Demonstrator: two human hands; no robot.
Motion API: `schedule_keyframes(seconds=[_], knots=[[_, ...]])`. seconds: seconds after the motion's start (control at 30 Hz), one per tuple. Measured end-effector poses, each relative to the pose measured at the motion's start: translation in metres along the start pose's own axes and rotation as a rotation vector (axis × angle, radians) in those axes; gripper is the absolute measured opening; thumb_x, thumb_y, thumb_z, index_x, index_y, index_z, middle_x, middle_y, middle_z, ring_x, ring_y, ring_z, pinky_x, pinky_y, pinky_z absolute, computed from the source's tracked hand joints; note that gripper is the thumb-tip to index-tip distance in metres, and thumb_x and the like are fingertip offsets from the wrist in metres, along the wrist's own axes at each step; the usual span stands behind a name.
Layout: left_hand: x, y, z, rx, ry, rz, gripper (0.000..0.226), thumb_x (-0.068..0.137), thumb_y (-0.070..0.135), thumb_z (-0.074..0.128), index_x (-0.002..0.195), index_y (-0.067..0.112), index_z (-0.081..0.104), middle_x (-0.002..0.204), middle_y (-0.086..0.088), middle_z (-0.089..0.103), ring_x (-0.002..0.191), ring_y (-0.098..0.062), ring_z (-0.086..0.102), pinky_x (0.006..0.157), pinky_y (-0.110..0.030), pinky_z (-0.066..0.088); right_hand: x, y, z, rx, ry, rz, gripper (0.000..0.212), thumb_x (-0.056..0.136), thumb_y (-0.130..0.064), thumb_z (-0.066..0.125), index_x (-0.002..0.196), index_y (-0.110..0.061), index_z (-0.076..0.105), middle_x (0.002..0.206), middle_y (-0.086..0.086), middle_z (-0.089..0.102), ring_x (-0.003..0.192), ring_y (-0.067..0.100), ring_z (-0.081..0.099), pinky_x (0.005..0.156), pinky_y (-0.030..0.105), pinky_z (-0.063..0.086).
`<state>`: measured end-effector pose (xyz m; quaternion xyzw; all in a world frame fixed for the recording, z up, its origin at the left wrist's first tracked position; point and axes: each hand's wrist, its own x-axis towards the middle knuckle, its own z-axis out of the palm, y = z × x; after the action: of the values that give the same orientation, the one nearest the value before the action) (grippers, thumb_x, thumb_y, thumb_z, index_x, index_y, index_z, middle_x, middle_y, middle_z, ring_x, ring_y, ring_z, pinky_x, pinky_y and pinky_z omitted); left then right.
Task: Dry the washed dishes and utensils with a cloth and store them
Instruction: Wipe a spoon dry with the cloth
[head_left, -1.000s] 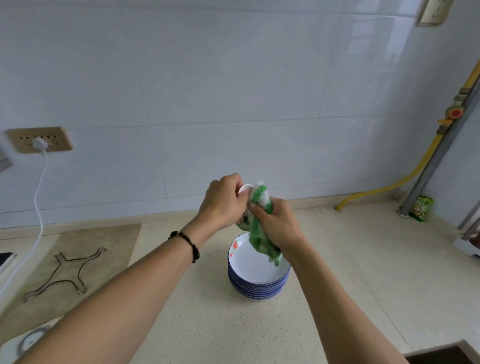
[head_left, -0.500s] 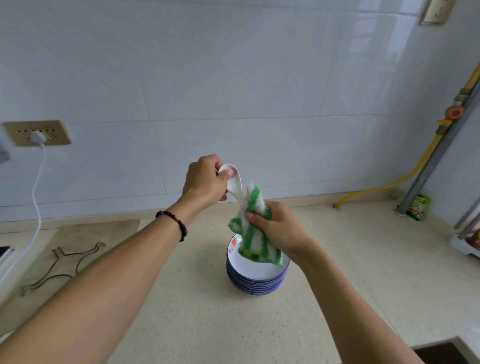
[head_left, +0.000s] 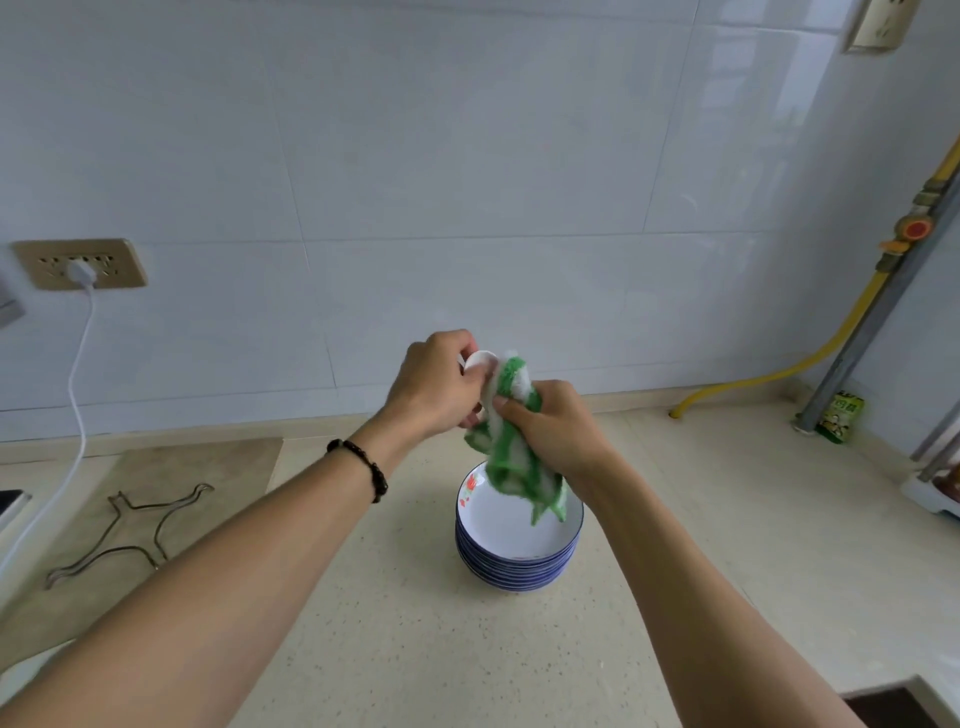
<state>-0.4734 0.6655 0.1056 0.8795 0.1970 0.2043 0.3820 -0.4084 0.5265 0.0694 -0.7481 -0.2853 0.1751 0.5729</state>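
My left hand (head_left: 439, 387) grips a white ceramic spoon (head_left: 479, 360); only its bowl end shows beside my fingers. My right hand (head_left: 556, 428) holds a green and white cloth (head_left: 511, 457) wrapped around the rest of the spoon, and the cloth's loose end hangs down. Both hands are raised above a stack of several white plates with blue rims (head_left: 517, 551) on the beige counter (head_left: 395, 634). The top plate has a small red flower print.
A bent wire trivet (head_left: 124, 535) lies on a mat at the left. A white cable (head_left: 72, 364) hangs from a wall socket (head_left: 80, 264). A yellow hose (head_left: 769, 374), a grey pipe (head_left: 872, 317) and a green packet (head_left: 840, 417) stand at the right corner.
My left hand has come down and right with the spoon, so the cloth covers most of it again. Half a second ago more of the spoon stuck out above the cloth.
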Motion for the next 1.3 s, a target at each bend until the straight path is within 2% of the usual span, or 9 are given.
schedule_keyframes(seconds=[0.13, 0.2, 0.3, 0.5, 0.57, 0.7, 1.03, 1.17, 1.3], knots=[[0.01, -0.001, -0.019, 0.002, 0.128, -0.017, 0.014, 0.097, 0.022, 0.064, 0.088, 0.01, 0.063, 0.073, -0.011, 0.072, 0.05, -0.017, 0.07, 0.055, -0.036, 0.062, -0.009, 0.004, 0.003, 0.001, -0.08, 0.016, 0.018, 0.097, -0.018, 0.064, 0.087, -0.004, 0.068, 0.078, 0.009, 0.074, 0.07, 0.018, 0.07, 0.065, 0.034, 0.058], [0.008, -0.001, -0.025, 0.026, 0.018, -0.011, 0.014, 0.098, 0.019, 0.062, 0.086, 0.012, 0.062, 0.073, -0.013, 0.072, 0.052, -0.018, 0.071, 0.056, -0.034, 0.062, -0.011, 0.006, 0.006, -0.034, -0.083, 0.016, 0.018, 0.097, -0.018, 0.065, 0.084, -0.005, 0.068, 0.075, 0.006, 0.072, 0.067, 0.017, 0.069, 0.063, 0.031, 0.056], [-0.002, 0.001, -0.013, 0.074, -0.159, 0.04, 0.02, 0.102, 0.019, 0.056, 0.085, 0.009, 0.059, 0.07, -0.015, 0.073, 0.054, -0.022, 0.072, 0.059, -0.04, 0.063, 0.001, 0.002, 0.014, 0.061, 0.052, 0.011, 0.019, 0.095, -0.012, 0.065, 0.087, 0.004, 0.067, 0.08, 0.02, 0.072, 0.068, 0.024, 0.067, 0.072, 0.045, 0.058], [-0.006, -0.011, 0.001, 0.019, -0.017, 0.018, 0.016, 0.104, 0.035, 0.044, 0.107, 0.021, 0.051, 0.079, -0.008, 0.07, 0.065, -0.026, 0.069, 0.068, -0.043, 0.06, 0.014, 0.005, 0.026, 0.377, 0.222, 0.113, 0.011, 0.097, -0.005, 0.056, 0.097, -0.006, 0.067, 0.094, 0.02, 0.074, 0.088, 0.038, 0.073, 0.085, 0.056, 0.059], [-0.012, -0.02, 0.006, 0.047, -0.016, -0.035, 0.018, 0.105, 0.031, 0.041, 0.101, 0.018, 0.051, 0.082, -0.005, 0.068, 0.066, -0.024, 0.07, 0.067, -0.043, 0.059, 0.017, 0.005, 0.025, 0.554, 0.283, 0.184, 0.011, 0.1, -0.01, 0.055, 0.099, -0.008, 0.066, 0.097, 0.017, 0.074, 0.093, 0.035, 0.073, 0.09, 0.055, 0.057], [-0.03, -0.027, 0.012, -0.172, -0.319, -0.119, 0.029, 0.106, 0.021, 0.039, 0.089, 0.011, 0.06, 0.083, -0.007, 0.072, 0.064, -0.019, 0.07, 0.055, -0.025, 0.052, 0.017, 0.003, 0.031, 0.618, 0.353, 0.165, 0.013, 0.102, -0.018, 0.058, 0.103, -0.008, 0.066, 0.098, 0.015, 0.075, 0.096, 0.035, 0.073, 0.089, 0.05, 0.059], [-0.035, -0.028, 0.017, -0.085, -0.249, -0.009, 0.025, 0.101, 0.015, 0.043, 0.079, 0.013, 0.054, 0.074, -0.005, 0.059, 0.065, -0.019, 0.049, 0.06, -0.031, 0.037, 0.012, 0.004, 0.051, 0.833, 0.448, 0.173, 0.005, 0.097, -0.014, 0.066, 0.098, -0.012, 0.07, 0.089, 0.007, 0.077, 0.083, 0.024, 0.075, 0.078, 0.04, 0.06], [-0.035, -0.027, 0.012, -0.021, -0.156, 0.053, 0.026, 0.097, 0.01, 0.046, 0.073, 0.017, 0.054, 0.075, -0.01, 0.066, 0.065, -0.022, 0.054, 0.058, -0.031, 0.038, 0.007, 0.0, 0.059, 0.99, 0.34, 0.179, 0.015, 0.096, -0.008, 0.064, 0.111, -0.006, 0.065, 0.098, 0.013, 0.074, 0.084, 0.022, 0.074, 0.07, 0.033, 0.059], [-0.03, -0.033, -0.003, -0.058, -0.236, 0.057, 0.031, 0.1, 0.015, 0.049, 0.072, 0.012, 0.061, 0.071, -0.007, 0.066, 0.064, -0.023, 0.057, 0.062, -0.035, 0.044, 0.005, 0.002, 0.058, 0.995, 0.26, 0.158, 0.025, 0.097, -0.008, 0.062, 0.117, 0.007, 0.06, 0.101, 0.022, 0.072, 0.085, 0.027, 0.074, 0.066, 0.032, 0.059]])
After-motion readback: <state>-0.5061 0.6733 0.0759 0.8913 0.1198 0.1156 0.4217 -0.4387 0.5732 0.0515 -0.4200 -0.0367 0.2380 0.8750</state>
